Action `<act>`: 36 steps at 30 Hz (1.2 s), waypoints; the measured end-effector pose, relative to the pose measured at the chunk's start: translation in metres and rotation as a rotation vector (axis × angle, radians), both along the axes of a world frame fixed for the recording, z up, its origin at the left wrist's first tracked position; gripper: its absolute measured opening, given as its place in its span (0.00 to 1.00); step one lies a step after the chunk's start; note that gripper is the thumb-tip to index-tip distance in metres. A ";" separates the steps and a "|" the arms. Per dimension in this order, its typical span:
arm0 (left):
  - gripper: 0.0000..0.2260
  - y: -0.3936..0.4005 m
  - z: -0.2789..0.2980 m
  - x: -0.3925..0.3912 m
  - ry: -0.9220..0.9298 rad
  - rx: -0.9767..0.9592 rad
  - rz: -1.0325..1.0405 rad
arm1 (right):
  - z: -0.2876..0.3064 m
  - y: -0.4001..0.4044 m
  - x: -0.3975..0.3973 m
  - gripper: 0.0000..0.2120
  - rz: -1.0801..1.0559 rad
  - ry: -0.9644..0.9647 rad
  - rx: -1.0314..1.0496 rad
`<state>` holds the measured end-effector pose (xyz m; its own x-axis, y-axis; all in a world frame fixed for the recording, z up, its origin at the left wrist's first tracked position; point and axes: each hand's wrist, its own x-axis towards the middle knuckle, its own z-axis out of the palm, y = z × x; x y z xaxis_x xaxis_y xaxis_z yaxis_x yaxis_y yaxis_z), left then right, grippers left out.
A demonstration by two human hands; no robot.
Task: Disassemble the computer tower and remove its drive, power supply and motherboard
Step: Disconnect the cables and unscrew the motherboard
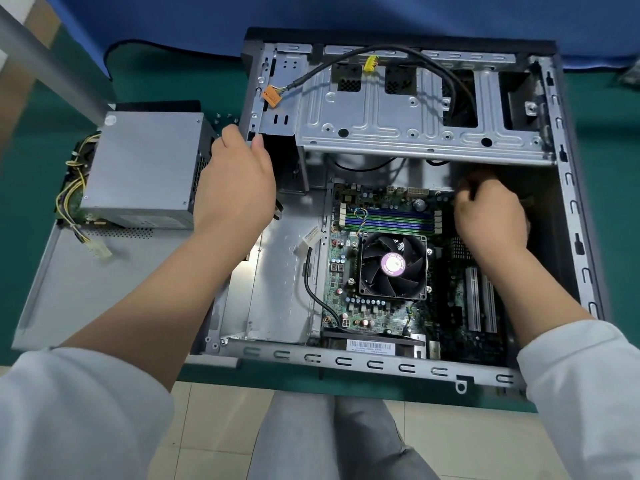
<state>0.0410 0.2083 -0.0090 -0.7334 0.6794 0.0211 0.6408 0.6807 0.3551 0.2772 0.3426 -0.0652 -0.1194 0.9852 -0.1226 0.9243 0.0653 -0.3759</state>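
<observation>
The open tower case [346, 363] lies on its side on a green table. Its green motherboard [346, 299] with a black CPU fan [393, 266] sits inside, below the empty metal drive cage [398, 112]. The grey power supply [145, 168] stands outside the case at the left, its yellow and black cables trailing. My left hand [235, 188] grips the case's left wall at the cage corner, thumb inside. My right hand [491, 216] is inside the case over the board's upper right corner. Its fingers are curled round something dark and blurred, apparently a tool.
The power supply rests on the removed grey side panel [86, 289]. A few loose screws [225, 116] lie beside the case. A black cable with an orange plug [272, 97] and a yellow plug [371, 64] drapes over the cage. A blue mat [346, 15] lies behind.
</observation>
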 end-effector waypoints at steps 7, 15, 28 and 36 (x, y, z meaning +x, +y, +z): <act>0.18 -0.001 0.002 0.001 0.015 -0.005 0.021 | 0.002 -0.001 -0.003 0.12 -0.016 0.026 -0.022; 0.18 0.000 0.001 0.002 0.014 -0.020 0.035 | 0.001 0.001 -0.003 0.12 -0.063 0.068 -0.047; 0.19 -0.001 0.003 0.003 0.000 -0.022 0.039 | 0.002 0.000 -0.002 0.12 -0.046 0.026 -0.030; 0.19 -0.001 0.003 0.003 0.004 -0.018 0.035 | 0.002 -0.002 -0.004 0.15 -0.038 0.021 -0.034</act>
